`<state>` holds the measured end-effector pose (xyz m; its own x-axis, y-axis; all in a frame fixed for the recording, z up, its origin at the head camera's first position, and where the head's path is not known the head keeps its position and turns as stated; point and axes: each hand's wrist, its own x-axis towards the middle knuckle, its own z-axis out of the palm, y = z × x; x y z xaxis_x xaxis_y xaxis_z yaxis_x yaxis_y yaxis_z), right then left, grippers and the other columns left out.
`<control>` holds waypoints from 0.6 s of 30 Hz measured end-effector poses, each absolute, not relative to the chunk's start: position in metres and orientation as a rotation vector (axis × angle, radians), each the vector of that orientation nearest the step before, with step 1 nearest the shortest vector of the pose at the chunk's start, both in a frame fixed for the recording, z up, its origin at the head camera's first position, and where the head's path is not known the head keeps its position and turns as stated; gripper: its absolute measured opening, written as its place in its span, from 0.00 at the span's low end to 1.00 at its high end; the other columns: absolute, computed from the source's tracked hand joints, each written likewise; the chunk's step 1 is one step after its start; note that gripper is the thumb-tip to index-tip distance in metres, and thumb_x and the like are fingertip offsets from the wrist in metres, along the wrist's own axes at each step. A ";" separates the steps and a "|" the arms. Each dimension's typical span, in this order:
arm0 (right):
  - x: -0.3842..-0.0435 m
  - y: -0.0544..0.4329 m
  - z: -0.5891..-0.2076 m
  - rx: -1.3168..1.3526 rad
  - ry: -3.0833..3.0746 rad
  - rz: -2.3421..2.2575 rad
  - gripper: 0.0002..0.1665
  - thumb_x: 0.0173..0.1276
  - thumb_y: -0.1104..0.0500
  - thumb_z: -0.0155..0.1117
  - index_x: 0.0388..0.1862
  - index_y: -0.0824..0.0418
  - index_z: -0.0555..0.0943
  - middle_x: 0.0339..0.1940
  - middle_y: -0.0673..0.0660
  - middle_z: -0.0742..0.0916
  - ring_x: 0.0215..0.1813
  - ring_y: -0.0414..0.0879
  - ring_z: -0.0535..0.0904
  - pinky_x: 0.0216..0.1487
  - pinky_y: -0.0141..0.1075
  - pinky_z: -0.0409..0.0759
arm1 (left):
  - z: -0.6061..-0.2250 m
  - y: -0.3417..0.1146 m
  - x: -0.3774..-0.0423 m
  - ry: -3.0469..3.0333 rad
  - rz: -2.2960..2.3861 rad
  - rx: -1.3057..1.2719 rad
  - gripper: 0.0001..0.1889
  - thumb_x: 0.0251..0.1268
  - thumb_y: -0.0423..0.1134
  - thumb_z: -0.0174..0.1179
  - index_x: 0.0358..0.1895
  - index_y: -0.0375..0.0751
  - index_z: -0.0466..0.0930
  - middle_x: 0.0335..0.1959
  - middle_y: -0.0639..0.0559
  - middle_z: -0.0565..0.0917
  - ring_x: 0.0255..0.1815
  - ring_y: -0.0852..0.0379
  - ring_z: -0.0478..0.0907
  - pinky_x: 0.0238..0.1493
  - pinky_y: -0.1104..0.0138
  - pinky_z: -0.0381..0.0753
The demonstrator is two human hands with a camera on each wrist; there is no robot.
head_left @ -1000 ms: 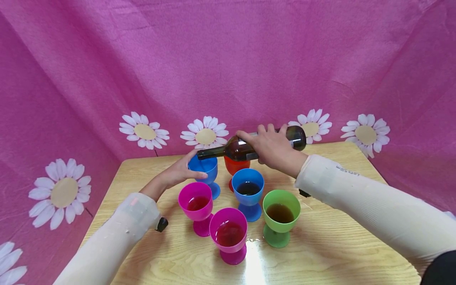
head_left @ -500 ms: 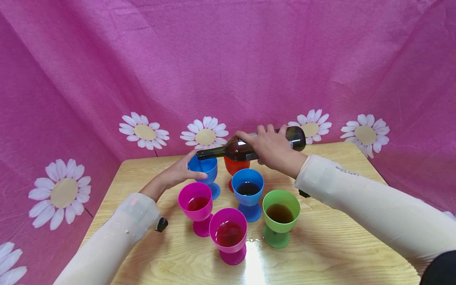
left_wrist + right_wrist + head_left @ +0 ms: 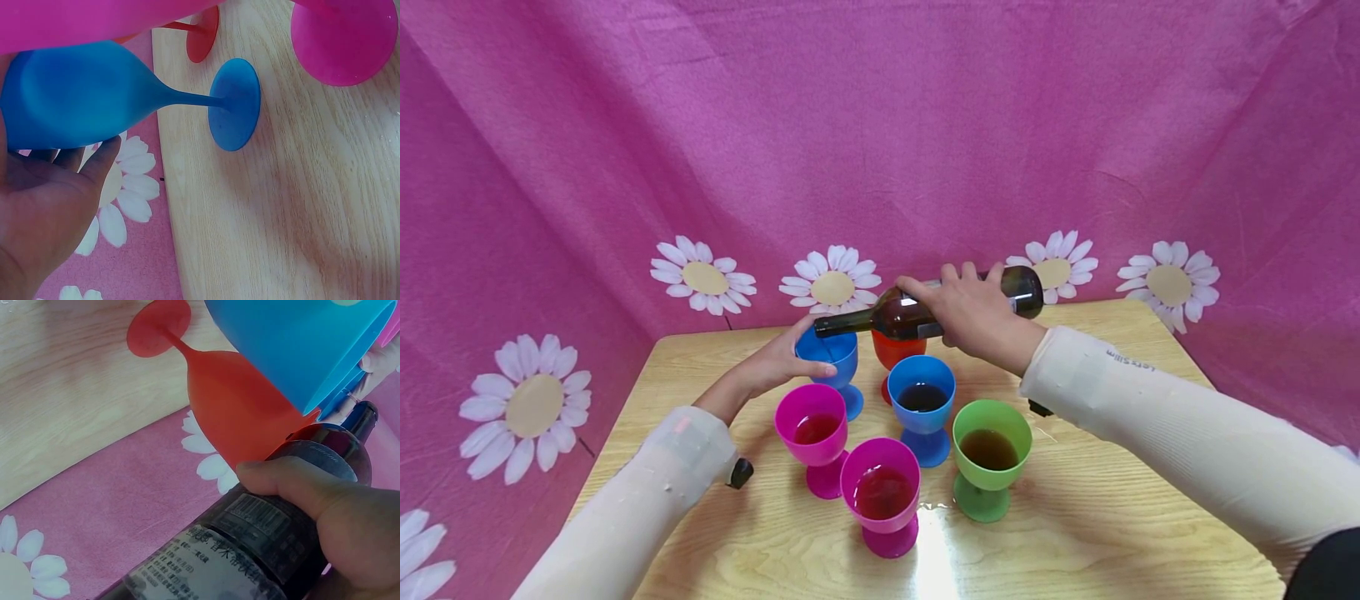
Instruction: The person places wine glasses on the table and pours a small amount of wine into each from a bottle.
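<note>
My right hand [image 3: 981, 317] grips a dark wine bottle [image 3: 902, 315] round its body, tipped nearly level with the neck to the left. Its mouth lies over the far-left blue goblet [image 3: 838, 358], and a thin dark stream runs down inside. Curled round that goblet's bowl is my left hand [image 3: 775, 362], thumb on the near side; in the left wrist view its fingers [image 3: 103, 159] touch the blue bowl [image 3: 81, 94]. The goblet's foot [image 3: 234, 103] rests on the table. Behind the bottle stands a red goblet [image 3: 897, 352], partly covered; the right wrist view shows its bowl [image 3: 231, 400].
Nearer me stand two magenta goblets [image 3: 811, 425] with red liquid, a second blue goblet [image 3: 922, 383] with dark liquid and a green goblet [image 3: 992, 442] with brown liquid. Small wet spots mark the wooden table [image 3: 1105, 517]. A pink flowered cloth [image 3: 880, 150] hangs behind.
Both hands, the bottle and the goblets keep practically the same places. Liquid keeps running from the bottle's mouth into the far-left blue goblet.
</note>
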<state>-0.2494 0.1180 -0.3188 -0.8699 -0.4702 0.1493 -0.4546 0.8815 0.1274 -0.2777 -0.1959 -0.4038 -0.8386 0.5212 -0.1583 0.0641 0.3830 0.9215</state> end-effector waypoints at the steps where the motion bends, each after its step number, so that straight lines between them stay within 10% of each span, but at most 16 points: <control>1: -0.250 0.118 -0.319 0.715 -2.875 -0.132 0.61 0.49 0.56 0.87 0.79 0.37 0.63 0.51 0.67 0.81 0.57 0.67 0.76 0.59 0.78 0.65 | -0.404 -0.196 -0.278 2.222 1.454 0.506 0.52 0.65 0.39 0.69 0.84 0.47 0.42 0.77 0.36 0.61 0.77 0.33 0.59 0.70 0.40 0.71; 18: -0.250 0.117 -0.320 0.709 -2.880 -0.153 0.61 0.50 0.55 0.87 0.79 0.36 0.63 0.50 0.67 0.82 0.56 0.66 0.76 0.59 0.77 0.66 | -0.404 -0.196 -0.278 2.224 1.450 0.497 0.51 0.65 0.39 0.69 0.84 0.46 0.43 0.77 0.36 0.62 0.77 0.33 0.59 0.71 0.39 0.70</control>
<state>-0.2503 0.1167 -0.3195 -0.8722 -0.4685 0.1408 -0.4509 0.8815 0.1399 -0.2781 -0.1958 -0.4039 -0.8400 0.5175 -0.1629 0.0600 0.3869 0.9202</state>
